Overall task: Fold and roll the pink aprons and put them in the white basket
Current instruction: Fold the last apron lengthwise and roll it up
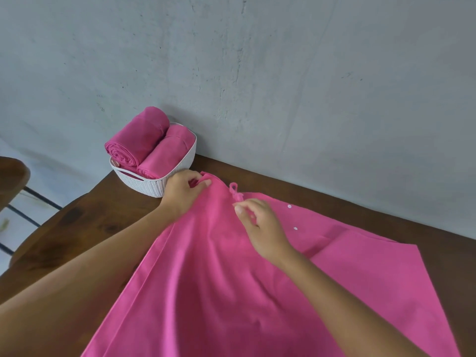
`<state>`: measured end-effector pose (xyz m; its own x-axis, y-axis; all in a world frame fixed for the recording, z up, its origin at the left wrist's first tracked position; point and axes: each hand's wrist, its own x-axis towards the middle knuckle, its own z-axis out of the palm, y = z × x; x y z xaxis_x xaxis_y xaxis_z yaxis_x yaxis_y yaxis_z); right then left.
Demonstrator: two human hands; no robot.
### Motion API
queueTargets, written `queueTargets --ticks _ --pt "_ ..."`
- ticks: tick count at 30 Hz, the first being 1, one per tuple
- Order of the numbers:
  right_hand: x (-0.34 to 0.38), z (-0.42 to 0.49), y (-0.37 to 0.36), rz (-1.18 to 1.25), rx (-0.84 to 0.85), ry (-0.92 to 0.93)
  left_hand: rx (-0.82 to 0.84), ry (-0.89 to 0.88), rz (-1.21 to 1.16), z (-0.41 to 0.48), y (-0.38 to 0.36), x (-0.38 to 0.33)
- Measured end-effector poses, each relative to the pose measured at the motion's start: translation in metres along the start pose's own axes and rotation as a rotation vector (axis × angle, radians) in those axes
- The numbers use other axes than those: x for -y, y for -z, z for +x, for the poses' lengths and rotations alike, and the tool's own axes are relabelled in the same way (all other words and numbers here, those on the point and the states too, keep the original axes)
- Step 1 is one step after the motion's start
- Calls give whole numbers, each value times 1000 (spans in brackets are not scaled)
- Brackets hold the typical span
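Left hand (184,194) pinches the top corner of the pink apron (219,279). Right hand (261,229), fingers curled, pinches the cloth just below the tie loop (235,191). Apron lies spread on the table (77,228), running to 5 o'clock. White basket (154,185) at 10 o'clock, just beside left hand, holds two rolled aprons (136,143).

Matt pink cloth apron (219,279), woven-textured white plastic basket (154,185), polished wood table (77,228)
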<state>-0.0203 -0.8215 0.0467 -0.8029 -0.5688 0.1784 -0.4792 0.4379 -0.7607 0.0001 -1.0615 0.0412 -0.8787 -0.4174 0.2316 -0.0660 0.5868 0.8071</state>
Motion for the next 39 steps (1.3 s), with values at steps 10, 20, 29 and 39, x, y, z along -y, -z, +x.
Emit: queueTargets --ticks 10,20,29,39 --pt "0 -70 17 -167 -22 52 -25 -58 -39 -36 29 -13" --pt "-98 -68 112 -697 23 -324 -54 61 -103 -89 27 -1" --pt "-124 -81 159 -882 14 -517 -76 149 -24 -110 9 15" --pt "-135 -117 174 -782 -179 -551 -96 170 -9 -111 10 16"
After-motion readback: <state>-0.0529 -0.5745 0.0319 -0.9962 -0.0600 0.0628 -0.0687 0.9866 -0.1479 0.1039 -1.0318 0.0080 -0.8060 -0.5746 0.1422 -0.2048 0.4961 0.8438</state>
